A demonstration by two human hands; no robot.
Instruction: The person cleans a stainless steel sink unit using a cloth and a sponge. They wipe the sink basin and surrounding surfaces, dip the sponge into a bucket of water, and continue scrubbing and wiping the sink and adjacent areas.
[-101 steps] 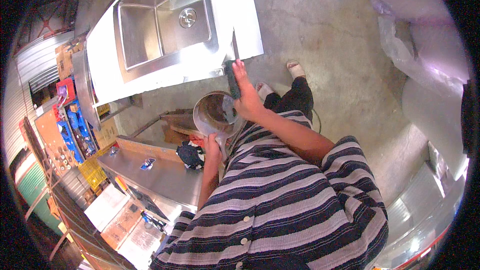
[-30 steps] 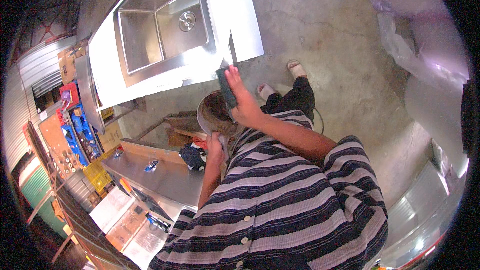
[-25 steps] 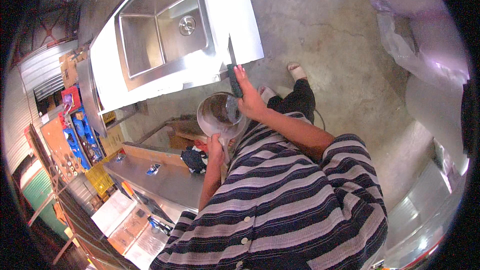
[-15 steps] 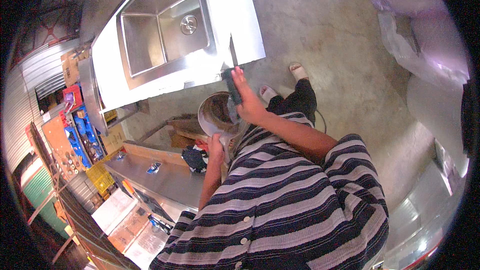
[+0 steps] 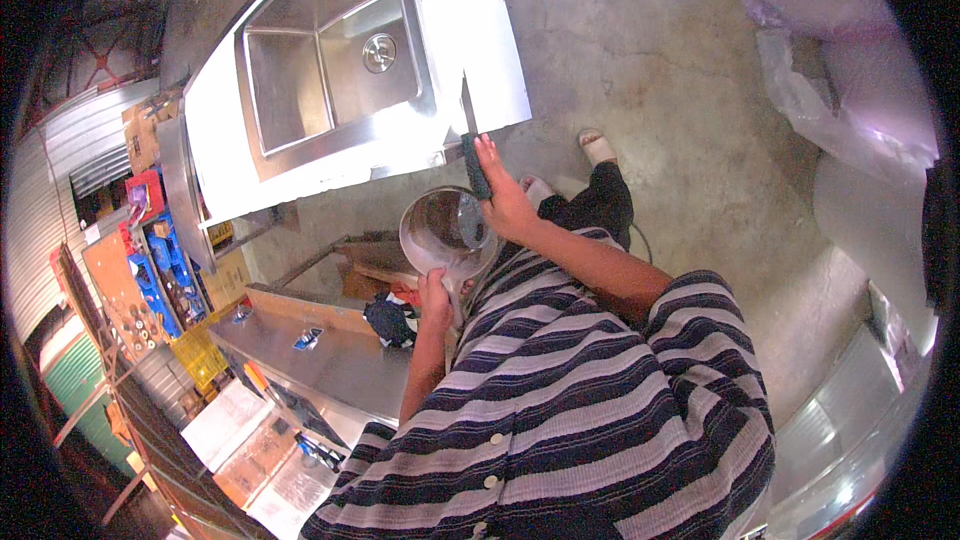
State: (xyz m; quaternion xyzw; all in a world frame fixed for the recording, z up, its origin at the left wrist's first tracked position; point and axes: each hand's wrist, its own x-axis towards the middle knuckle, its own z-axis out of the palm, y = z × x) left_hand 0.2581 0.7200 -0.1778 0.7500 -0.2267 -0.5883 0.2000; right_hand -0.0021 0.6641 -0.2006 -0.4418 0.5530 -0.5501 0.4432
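Note:
My left hand (image 5: 434, 297) is closed on the near rim of a round metal pail (image 5: 425, 225), which I hold against my striped shirt. Pale residue coats its inside, and its mouth faces up. My right hand (image 5: 508, 202) grips the dark handle of a thin-bladed tool (image 5: 476, 166). Its narrow blade points away from me and overlaps the near edge of the sink unit (image 5: 480, 20); whether it touches cannot be told. The right wrist is beside the pail's right rim. In the sink unit's white top sits a steel basin (image 5: 290, 90) with a round drain.
Left of me a steel bench (image 5: 350, 370) holds a dark cloth bundle (image 5: 388, 320) and small packets. Blue bins (image 5: 168, 265) and a yellow crate (image 5: 203, 352) stand farther left. Plastic-wrapped sheets (image 5: 870, 110) line the right side. My feet are on the concrete floor (image 5: 690, 140).
The tool and my right hand have shifted slightly right. The pail has moved a little right too, and more of its pale inside shows. My left hand keeps its hold.

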